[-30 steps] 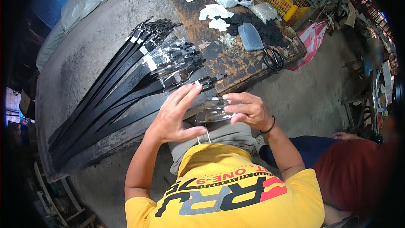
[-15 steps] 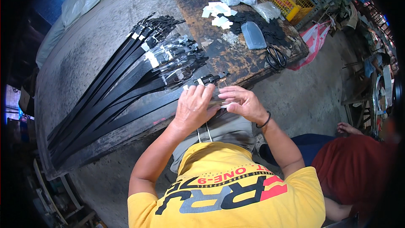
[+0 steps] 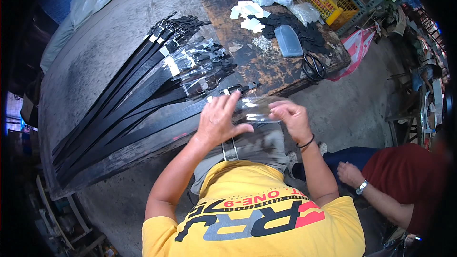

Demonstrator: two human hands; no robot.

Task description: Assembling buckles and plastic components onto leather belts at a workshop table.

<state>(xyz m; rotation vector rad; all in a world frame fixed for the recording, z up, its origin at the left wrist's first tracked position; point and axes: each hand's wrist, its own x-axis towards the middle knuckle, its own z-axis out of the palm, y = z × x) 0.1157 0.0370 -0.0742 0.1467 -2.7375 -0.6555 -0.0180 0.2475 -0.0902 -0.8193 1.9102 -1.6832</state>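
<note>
My left hand (image 3: pixel 220 118) and my right hand (image 3: pixel 291 118) both grip a clear plastic sleeve (image 3: pixel 259 108) at the near edge of a worn wooden workbench (image 3: pixel 95 66). The sleeve sits over the buckle end of a black belt (image 3: pixel 157 126) that runs away to the left. Just above it lies a fan of several more black belts (image 3: pixel 143 85), some with clear sleeves and white tags on their buckle ends.
On the bench's far right lie white paper tags (image 3: pixel 247 15), small black pieces (image 3: pixel 309 35), a clear plastic pouch (image 3: pixel 288 40), black scissors (image 3: pixel 314 66) and a yellow basket (image 3: pixel 326 0). Another person in a red top (image 3: pixel 409 181) sits at my right, one hand (image 3: pixel 350 173) low.
My left hand, raised and spread a second ago, has come down onto the sleeve and belt end. Both hands have closed together on the sleeve.
</note>
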